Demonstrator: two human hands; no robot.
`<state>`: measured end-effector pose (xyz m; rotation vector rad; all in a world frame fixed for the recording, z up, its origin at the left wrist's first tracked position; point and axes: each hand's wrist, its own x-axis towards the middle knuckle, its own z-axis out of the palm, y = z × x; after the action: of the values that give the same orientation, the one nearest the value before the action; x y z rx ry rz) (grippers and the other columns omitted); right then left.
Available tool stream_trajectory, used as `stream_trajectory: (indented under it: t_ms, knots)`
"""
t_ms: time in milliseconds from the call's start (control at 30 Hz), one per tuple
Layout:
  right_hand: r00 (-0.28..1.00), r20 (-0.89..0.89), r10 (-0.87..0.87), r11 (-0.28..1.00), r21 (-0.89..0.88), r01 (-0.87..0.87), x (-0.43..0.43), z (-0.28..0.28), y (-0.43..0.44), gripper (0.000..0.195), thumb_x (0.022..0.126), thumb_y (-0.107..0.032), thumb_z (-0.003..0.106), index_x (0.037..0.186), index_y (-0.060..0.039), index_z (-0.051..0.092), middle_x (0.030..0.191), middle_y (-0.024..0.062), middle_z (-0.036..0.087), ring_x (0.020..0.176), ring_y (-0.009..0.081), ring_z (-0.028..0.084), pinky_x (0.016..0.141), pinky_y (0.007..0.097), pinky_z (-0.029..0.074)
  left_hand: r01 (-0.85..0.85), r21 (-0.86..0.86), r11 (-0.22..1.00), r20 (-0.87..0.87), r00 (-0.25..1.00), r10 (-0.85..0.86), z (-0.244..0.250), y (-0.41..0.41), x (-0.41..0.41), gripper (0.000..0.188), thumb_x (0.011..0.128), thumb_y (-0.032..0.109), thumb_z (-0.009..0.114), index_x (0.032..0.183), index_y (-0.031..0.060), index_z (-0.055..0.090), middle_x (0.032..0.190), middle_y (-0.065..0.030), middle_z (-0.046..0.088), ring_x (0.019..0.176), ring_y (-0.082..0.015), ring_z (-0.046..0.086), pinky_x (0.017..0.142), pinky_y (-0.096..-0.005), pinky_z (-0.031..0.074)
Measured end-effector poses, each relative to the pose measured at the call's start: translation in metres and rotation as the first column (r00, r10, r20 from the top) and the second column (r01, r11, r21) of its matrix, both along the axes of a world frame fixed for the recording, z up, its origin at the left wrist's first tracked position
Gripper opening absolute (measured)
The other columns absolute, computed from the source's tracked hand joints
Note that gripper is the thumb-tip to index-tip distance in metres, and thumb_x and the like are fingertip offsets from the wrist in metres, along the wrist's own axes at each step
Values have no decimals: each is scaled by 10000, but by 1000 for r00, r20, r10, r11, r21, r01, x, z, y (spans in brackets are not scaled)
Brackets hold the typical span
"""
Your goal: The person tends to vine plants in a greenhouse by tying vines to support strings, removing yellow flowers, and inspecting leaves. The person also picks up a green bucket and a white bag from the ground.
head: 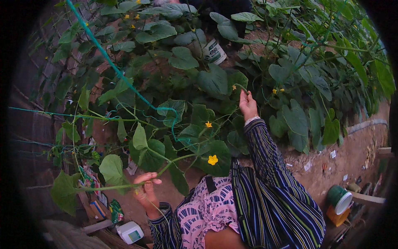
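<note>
My left hand (146, 186) is at the lower left, its fingers and thumb around a green cucumber vine stem (169, 163). The stem runs from broad leaves on the left up towards the middle, with a yellow flower (212, 160) close by. Out to the upper right, my right hand (248, 105) pinches a slender, curved green piece (241, 86), which looks like a young cucumber. A small orange-yellow flower (234, 87) shows at its tip. Large cucumber leaves (213, 78) stand right behind this hand.
A teal cord (124, 79) slants down across the vines at left. A white bucket (215, 52) stands among the plants, near a partly hidden person in dark clothing (231, 12). A white jug (130, 232) sits lower left; a green container (339, 197) lies lower right.
</note>
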<state>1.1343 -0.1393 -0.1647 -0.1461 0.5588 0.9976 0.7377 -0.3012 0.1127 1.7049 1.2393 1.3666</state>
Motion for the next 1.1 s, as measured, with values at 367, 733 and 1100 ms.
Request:
stream_trajectory:
  t_ms: [367,733,1100]
  knots:
    - [996,-73,-48,998,-41,45,5,16,2,173,955,-81,367,1076,-2,461,1149,212,509,1105,317,499,987,399,418,27,-31,999,21,999,-27,0,0,6,274,918,238,505,978,-29,526,903,-161,588,651,-168,590,595,-261,496]
    - [996,86,13,1000,-19,-11,8,30,-1,178,929,-11,386,1083,37,464,1145,191,515,1111,293,493,1022,390,381,70,-28,997,18,997,-69,4,4,7,219,921,184,488,992,-20,520,910,-164,587,672,-173,591,641,-278,494]
    - [31,855,518,804,-499,324,39,-53,59,220,886,-182,498,1054,-57,566,895,67,570,799,204,547,681,380,500,98,-39,994,30,995,-97,12,5,12,221,913,188,513,972,-23,534,910,-172,594,665,-182,599,613,-267,503]
